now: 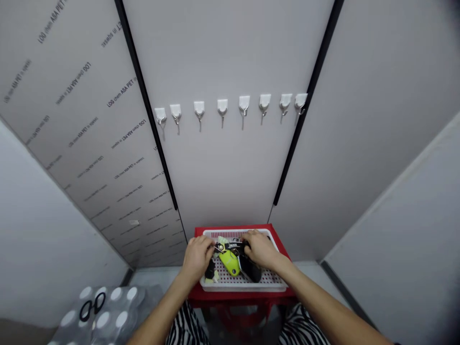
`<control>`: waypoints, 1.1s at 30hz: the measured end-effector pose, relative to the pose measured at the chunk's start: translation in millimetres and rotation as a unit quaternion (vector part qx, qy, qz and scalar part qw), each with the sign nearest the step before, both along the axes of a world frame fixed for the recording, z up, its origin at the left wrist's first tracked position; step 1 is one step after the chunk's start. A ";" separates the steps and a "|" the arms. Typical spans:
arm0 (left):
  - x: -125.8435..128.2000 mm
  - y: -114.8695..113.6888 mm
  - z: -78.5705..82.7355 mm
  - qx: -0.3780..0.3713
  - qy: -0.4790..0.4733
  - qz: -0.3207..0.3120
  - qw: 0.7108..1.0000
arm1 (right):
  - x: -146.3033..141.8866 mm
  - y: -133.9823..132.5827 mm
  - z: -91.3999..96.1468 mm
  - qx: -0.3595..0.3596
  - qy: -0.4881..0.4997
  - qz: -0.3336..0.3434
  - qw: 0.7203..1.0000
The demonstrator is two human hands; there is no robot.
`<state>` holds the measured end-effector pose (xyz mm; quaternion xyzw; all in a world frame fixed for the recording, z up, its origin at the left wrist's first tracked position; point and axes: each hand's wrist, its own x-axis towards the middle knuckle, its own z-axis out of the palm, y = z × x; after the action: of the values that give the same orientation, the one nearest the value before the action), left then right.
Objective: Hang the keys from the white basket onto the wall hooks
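Observation:
A white plastic basket (247,288) with a perforated bottom holds a small heap of keys and tags. Across it stretches a keychain with a black lettered strap (233,245). My left hand (197,258) is closed in a pinch on the metal piece at the strap's left end. Curled over the strap's other end, my right hand (261,248) partly hides what lies under its fingers. A yellow-green key cover (230,262) and a glossy black key fob (250,269) lie below the strap. Near my left fingers is a small black item (210,270) with pale yellow-green bits.
The basket stands on a red surface (278,235) against the wall. Above, several white adhesive hooks (222,106) run in a row between two black strips (145,100). At lower left are several wrapped bottles (104,318) with white caps and a black carry handle (92,306).

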<state>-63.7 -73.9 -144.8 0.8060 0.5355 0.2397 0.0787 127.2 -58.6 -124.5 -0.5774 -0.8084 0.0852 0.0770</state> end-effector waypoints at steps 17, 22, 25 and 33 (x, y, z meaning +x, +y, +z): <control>13.1 -0.7 57.6 -0.041 -0.162 -0.088 0.982 | -2.0 8.2 49.0 -0.069 0.267 0.107 0.955; 34.2 5.1 70.3 -0.090 -0.320 -0.102 0.938 | -15.8 9.2 100.8 -0.006 0.182 0.141 0.973; 39.9 14.3 82.5 -0.124 -0.422 -0.102 0.892 | -21.8 17.6 126.7 0.053 0.180 0.102 0.977; 17.0 36.8 143.5 -0.064 -0.485 -0.056 0.870 | -58.6 47.2 177.8 -0.027 0.519 0.101 0.848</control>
<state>-46.7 -37.1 -1.3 0.6105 0.3980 0.5605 0.3933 68.6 -11.4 53.2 -0.3665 -0.7017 0.4014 0.4606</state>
